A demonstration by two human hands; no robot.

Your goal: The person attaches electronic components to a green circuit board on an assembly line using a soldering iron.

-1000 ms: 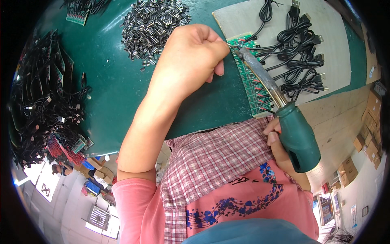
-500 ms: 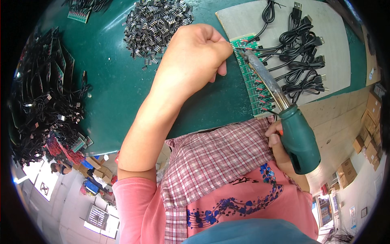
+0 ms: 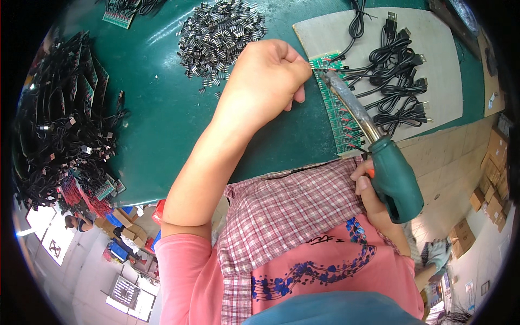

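My right hand (image 3: 369,187) is closed round the green handle of a soldering iron (image 3: 398,179). The iron's grey, worn tip reaches up and left to the upper part of a green circuit board panel (image 3: 337,122). Several black USB cables (image 3: 398,76) lie coiled to its right, their red and black leads ending at the boards. My left hand (image 3: 273,78) is pinched closed at the panel's upper left edge, next to the iron tip. Whatever its fingertips hold is hidden. Beyond that hand lies a heap of small black parts with metal pins (image 3: 216,40).
A grey board (image 3: 441,59) lies under the cables on the green table (image 3: 146,124). Bundles of black cables with circuit boards (image 3: 65,135) cover the table's left side. Another green panel (image 3: 118,19) lies at the far left. Cardboard boxes (image 3: 463,238) stand on the floor at right.
The whole view has shifted slightly. Both hands keep their grips, with the iron tip still at the panel's upper part. Part of another person now shows at the lower right.
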